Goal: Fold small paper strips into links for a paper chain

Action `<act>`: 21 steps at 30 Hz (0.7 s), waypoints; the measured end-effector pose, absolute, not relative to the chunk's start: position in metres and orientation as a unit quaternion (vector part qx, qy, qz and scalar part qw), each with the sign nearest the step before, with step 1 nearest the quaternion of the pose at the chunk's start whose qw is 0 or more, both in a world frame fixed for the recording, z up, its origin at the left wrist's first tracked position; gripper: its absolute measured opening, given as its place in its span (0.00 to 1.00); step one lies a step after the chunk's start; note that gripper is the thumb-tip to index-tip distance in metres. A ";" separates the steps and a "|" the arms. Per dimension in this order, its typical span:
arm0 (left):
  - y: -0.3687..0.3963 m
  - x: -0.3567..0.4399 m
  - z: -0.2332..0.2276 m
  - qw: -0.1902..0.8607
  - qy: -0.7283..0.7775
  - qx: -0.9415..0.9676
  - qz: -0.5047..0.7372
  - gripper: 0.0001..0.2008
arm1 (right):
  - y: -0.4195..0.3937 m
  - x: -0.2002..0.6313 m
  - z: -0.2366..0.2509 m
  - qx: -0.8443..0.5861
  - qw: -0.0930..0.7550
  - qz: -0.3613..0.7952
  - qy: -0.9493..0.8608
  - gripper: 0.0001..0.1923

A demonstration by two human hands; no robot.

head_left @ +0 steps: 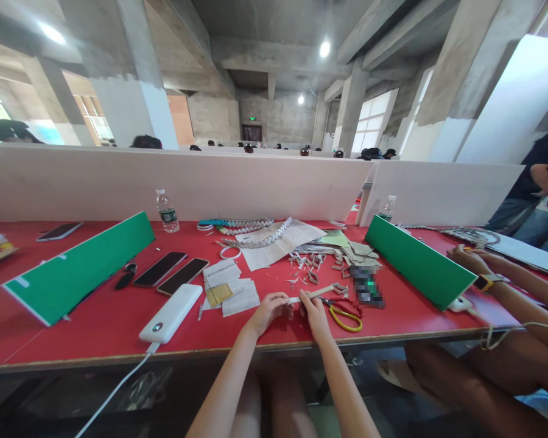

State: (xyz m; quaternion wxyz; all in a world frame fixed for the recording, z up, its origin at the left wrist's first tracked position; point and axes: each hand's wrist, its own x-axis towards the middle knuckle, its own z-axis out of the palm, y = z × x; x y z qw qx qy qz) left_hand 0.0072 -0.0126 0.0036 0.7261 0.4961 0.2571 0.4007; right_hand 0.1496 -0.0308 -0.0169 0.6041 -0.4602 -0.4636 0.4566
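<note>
A narrow strip of folded paper [323, 292] is held level over the front of the red table. My left hand [269, 311] pinches its left end, and the fingers of my right hand [314, 311] close on it farther along, so its free end points right. Beside my right hand lie scissors [346, 319] with yellow and red handles. Just beyond the hands are scattered several small folded paper pieces [311, 263]. Farther back, woven zigzag paper chains [251, 226] rest near a sheet of printed paper [274, 244]. Printed paper slips [240, 297] lie left of my left hand.
Green boards [84, 267] [415, 261] stand on both sides. On the left lie a white power bank [171, 313] with a cable and two dark phones [182, 277]. A water bottle [167, 213] stands at the back. A co-worker's arms [506, 280] show at right.
</note>
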 end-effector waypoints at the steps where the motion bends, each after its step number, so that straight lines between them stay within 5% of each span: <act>1: -0.013 0.007 0.004 0.719 0.262 0.500 0.404 0.08 | -0.031 0.150 -0.016 -0.452 0.603 0.454 -0.476 0.23; 7: -0.014 0.008 0.005 0.696 0.264 0.555 0.371 0.11 | -0.029 0.148 -0.018 -0.434 0.551 0.454 -0.549 0.22; 21: -0.010 0.008 0.000 0.686 0.301 0.549 0.371 0.07 | -0.035 0.156 -0.009 -0.406 0.650 0.528 -0.365 0.19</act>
